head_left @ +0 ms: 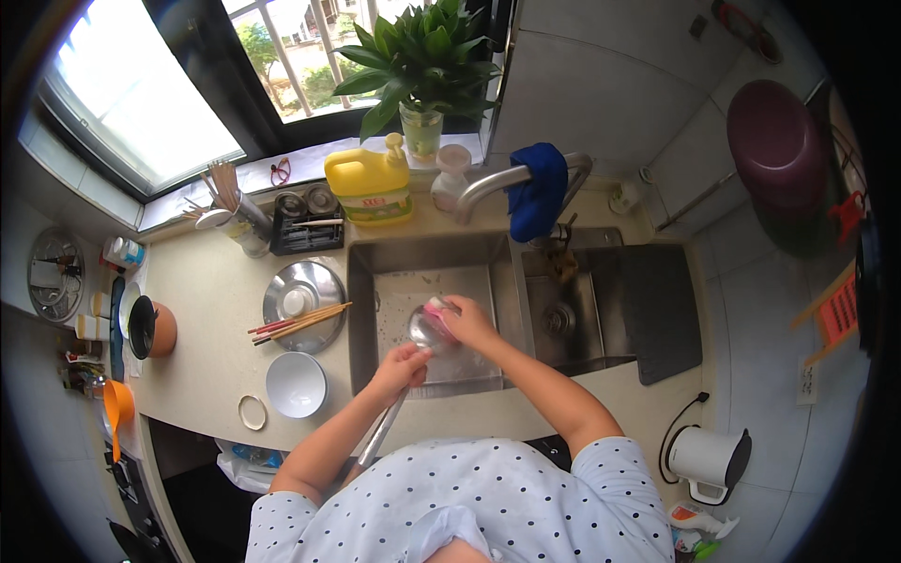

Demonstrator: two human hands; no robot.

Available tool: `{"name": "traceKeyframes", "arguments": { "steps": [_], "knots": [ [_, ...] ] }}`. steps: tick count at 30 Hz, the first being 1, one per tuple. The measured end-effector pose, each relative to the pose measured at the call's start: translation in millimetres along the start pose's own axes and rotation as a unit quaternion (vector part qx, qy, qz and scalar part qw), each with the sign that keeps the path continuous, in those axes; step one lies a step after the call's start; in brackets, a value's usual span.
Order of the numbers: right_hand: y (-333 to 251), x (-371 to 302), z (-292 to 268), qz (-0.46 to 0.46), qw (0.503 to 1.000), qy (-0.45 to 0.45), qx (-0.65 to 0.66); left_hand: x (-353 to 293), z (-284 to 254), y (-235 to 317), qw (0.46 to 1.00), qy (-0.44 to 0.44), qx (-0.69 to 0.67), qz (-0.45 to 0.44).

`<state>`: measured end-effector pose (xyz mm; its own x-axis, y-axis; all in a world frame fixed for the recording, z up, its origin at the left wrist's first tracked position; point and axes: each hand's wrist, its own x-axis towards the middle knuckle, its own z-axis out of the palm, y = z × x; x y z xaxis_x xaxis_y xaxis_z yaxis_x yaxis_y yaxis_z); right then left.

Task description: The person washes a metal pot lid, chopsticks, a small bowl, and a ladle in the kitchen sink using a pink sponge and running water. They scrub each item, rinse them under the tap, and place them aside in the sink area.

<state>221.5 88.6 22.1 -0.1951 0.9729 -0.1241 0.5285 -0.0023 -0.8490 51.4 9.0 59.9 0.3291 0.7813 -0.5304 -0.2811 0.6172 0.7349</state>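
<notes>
My left hand [401, 369] is closed round the metal ladle [424, 328] near its bowl, and the long handle slants back toward my body under my left forearm. The ladle's bowl hangs over the large sink basin [361, 324], above its wet bottom. Against the bowl's right side my right hand [469, 325] presses a pink and white sponge [435, 307], the fingers bent around it. The sponge is partly hidden by those fingers.
Left of the sink lie a pot lid [274, 291] with several chopsticks [305, 322] across it, a white bowl [297, 385] and a ring [251, 413]. Behind stand a yellow pump bottle [371, 192] and the tap [488, 190], draped with a blue cloth [537, 192]. A kettle [706, 458] sits right.
</notes>
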Motion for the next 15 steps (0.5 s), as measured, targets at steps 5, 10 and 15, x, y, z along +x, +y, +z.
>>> {"name": "traceKeyframes", "arguments": {
  "steps": [5, 10, 15],
  "knots": [
    [28.8, -20.2, -13.0, 0.248, 0.94, -0.092, 0.215, 9.9, -22.6, 12.2, 0.998, 0.006, -0.053, 0.02],
    [18.8, -16.1, -17.9, 0.314, 0.624, -0.133, 0.703, 19.8, -39.3, 4.4, 0.96, -0.077, -0.246, -0.113],
    [41.2, 1.8, 3.7, 0.32, 0.661, -0.004, 0.678, 15.4, -0.1, 17.4, 0.986, 0.139, -0.02, -0.086]
  ]
}}
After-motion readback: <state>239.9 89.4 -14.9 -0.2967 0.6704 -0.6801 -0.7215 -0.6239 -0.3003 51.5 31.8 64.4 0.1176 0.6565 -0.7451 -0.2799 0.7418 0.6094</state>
